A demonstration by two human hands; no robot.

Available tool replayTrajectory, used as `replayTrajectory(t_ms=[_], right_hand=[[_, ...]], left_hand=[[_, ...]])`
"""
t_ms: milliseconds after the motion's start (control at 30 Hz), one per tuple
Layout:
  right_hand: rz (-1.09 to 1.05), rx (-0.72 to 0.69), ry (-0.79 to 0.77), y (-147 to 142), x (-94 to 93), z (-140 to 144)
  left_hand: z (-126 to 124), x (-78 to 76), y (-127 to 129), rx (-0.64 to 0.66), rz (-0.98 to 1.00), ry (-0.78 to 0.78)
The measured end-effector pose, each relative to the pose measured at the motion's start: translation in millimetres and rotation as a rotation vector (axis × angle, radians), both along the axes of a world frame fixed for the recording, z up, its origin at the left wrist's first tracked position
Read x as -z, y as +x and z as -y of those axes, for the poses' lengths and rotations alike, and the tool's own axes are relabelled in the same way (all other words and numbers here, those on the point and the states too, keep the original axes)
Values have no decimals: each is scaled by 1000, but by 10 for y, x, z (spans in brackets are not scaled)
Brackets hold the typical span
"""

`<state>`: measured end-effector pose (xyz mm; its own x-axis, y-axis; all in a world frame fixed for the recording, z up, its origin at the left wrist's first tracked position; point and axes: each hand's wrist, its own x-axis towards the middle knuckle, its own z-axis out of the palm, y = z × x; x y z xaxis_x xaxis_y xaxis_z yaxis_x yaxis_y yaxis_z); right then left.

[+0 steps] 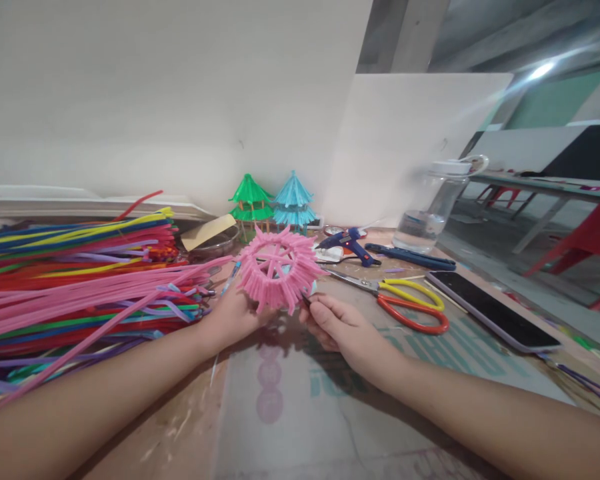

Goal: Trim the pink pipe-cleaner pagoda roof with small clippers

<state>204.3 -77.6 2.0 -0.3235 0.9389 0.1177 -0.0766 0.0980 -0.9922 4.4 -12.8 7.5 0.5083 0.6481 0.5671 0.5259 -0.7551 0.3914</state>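
Note:
My left hand (235, 310) holds a pink pipe-cleaner ring (300, 267) from below and the left. Short fuzzy strips fan out around the ring, and spokes cross its open middle. At the ring's lower right edge, the fingers of my right hand (340, 327) are pinched on a thin dark tool (306, 301), mostly hidden by the fingers. Behind the ring stand a green two-tiered pipe-cleaner pavilion (250, 193) and a light blue one (293, 197).
Bundles of coloured pipe cleaners (80, 287) fill the left side. To the right lie scissors (413, 307), a blue glue gun (347, 241), a dark blue long-handled tool (410, 257) and a phone (490, 310). A water bottle (425, 207) stands behind them, near a white board (405, 133).

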Motion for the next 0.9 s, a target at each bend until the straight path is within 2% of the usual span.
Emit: replayTrajectory(t_ms=[267, 467, 633, 900], right_hand=[[15, 16, 4, 7, -12, -9], [-57, -44, -36, 16, 6, -23], [-75, -23, -21, 21, 9, -5], [-25, -42, -36, 16, 13, -6]], left_hand=[[-29, 5, 0, -31, -25, 74], [-26, 5, -19, -6, -17, -13], [-26, 18, -35, -27, 20, -100], [-17, -2, 2, -4, 60, -8]])
